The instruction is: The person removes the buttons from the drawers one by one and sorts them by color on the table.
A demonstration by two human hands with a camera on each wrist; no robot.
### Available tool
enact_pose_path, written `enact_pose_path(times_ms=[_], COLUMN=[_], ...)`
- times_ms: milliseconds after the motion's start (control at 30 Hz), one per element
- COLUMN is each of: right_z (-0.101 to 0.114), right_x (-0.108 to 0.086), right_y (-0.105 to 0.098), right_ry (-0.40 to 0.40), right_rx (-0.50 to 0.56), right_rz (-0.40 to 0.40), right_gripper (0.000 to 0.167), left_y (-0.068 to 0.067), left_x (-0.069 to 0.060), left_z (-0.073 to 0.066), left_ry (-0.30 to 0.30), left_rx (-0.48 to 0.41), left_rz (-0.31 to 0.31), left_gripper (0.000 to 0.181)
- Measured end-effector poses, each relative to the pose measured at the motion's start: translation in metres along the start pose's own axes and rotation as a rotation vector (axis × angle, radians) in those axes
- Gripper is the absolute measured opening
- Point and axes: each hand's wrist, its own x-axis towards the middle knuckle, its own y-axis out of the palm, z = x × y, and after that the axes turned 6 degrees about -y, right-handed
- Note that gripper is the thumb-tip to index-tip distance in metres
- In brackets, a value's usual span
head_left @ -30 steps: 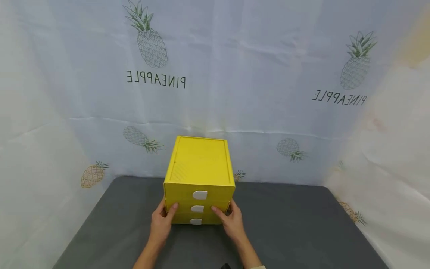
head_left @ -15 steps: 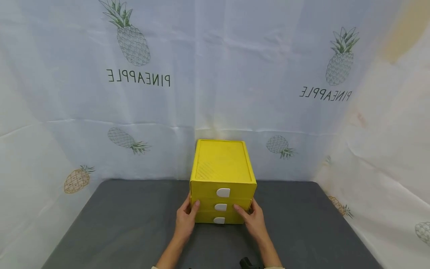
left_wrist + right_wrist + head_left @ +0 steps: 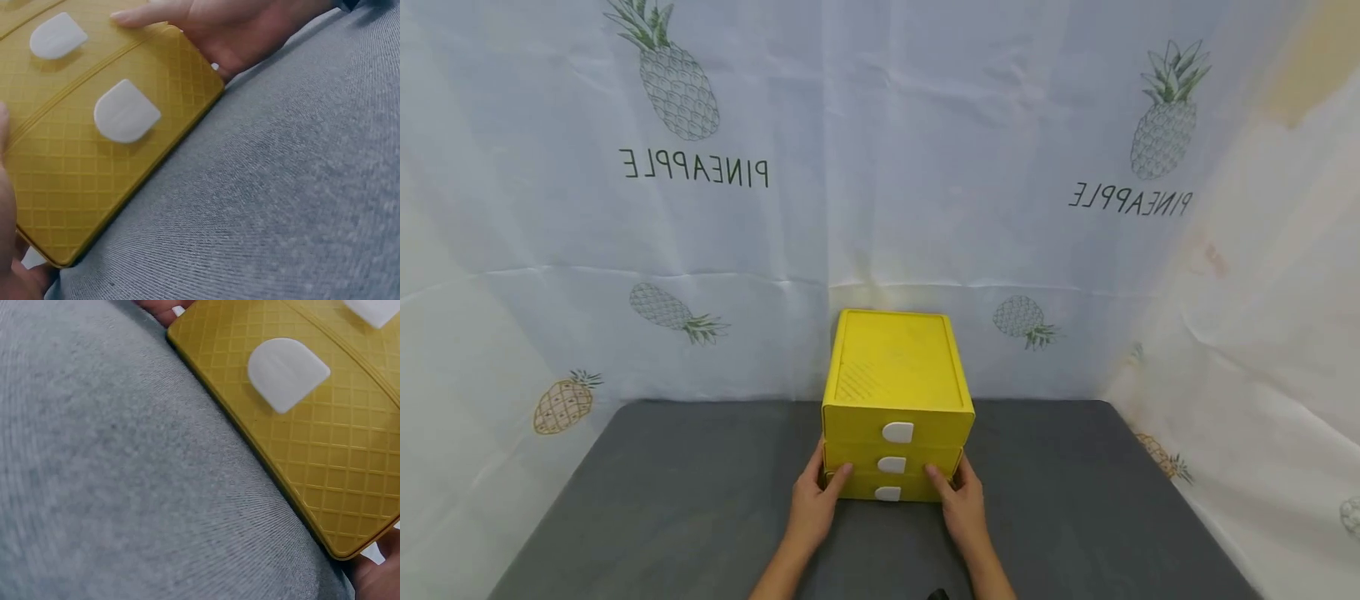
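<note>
A yellow drawer box (image 3: pixel 895 360) with three stacked drawers stands on the grey table, its front facing me. Each drawer has a white rounded pull tab; the lowest tab (image 3: pixel 127 111) shows large in the left wrist view. My left hand (image 3: pixel 811 510) grips the box's lower left side, thumb on the front and fingers round the side. On the lower right side, my right hand (image 3: pixel 965 510) holds it the same way. Most fingers of both hands are hidden beside the box. In the right wrist view, part of the right hand (image 3: pixel 380 578) shows at the bottom corner.
Grey ribbed cloth covers the table (image 3: pixel 1090 500) around the box. Behind it hangs a pale curtain (image 3: pixel 917 167) printed with pineapples, close to the box's back. More curtain encloses the left and right sides.
The box has shifted right relative to the curtain, with both hands on it, and the head view has turned slightly. Both thumbs now sit a little lower on the front.
</note>
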Motion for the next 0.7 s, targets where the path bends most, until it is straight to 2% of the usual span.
enact_pose_path(times_ms=[133, 333, 533, 633, 700], right_z=[0.000, -0.004, -0.007, -0.008, -0.008], right_x=[0.001, 0.004, 0.015, 0.015, 0.012], right_y=[0.001, 0.004, 0.008, 0.011, 0.013], right_ry=[-0.025, -0.004, -0.003, -0.002, 0.004], right_rx=[-0.001, 0.008, 0.030, 0.041, 0.051], right_rz=[-0.015, -0.011, -0.005, -0.026, -0.037], right_gripper=[0.042, 0.041, 0.045, 0.045, 0.048], left_y=[-0.001, 0.001, 0.001, 0.000, -0.002], left_x=[0.002, 0.005, 0.018, 0.022, 0.022], left_z=[0.000, 0.002, 0.004, 0.006, 0.007], left_ry=[0.012, -0.022, 0.033, 0.029, 0.003], left_rx=[0.004, -0.039, -0.130, -0.146, -0.146], left_rz=[0.003, 0.022, 0.069, 0.095, 0.098], left_gripper=[0.069, 0.070, 0.069, 0.069, 0.070])
